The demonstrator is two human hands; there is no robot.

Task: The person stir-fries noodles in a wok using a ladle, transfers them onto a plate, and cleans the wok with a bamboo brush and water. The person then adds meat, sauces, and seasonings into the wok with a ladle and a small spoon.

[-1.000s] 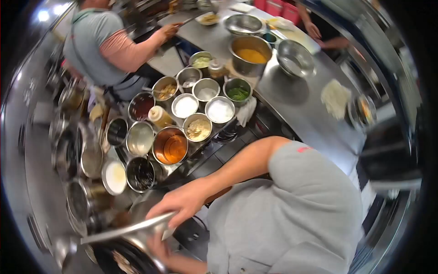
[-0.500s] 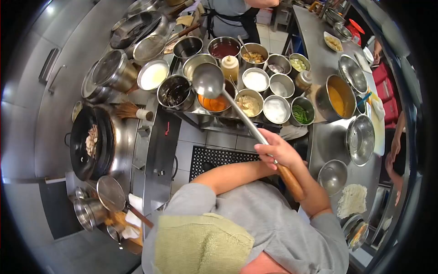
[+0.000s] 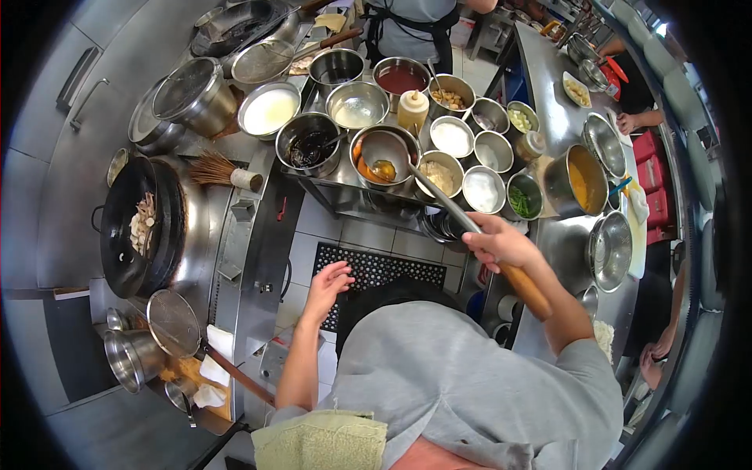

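Note:
My right hand (image 3: pixel 504 241) grips the shaft of a long ladle (image 3: pixel 450 206) with a wooden handle. The ladle's bowl is inside the metal pot of orange liquid (image 3: pixel 361 152), with some orange liquid in it. My left hand (image 3: pixel 329 283) is raised over the floor mat, holding nothing, its fingers apart and slightly curled. Around the orange pot stand a pot of dark sauce (image 3: pixel 308 144), a squeeze bottle (image 3: pixel 413 110), a bowl of pale paste (image 3: pixel 440 174) and bowls of white powder (image 3: pixel 452 136).
At the left, a black wok (image 3: pixel 129 227) holds pale pieces, beside a bamboo brush (image 3: pixel 223 171). A strainer (image 3: pixel 174 323) lies lower left. One person (image 3: pixel 413 35) stands beyond the pots; other people's hands (image 3: pixel 629 123) show at the right counter (image 3: pixel 558 243).
The ladle's bowl has gone down into the orange liquid's pot. My left hand has moved out from near my right arm to the left. The view has shifted slightly.

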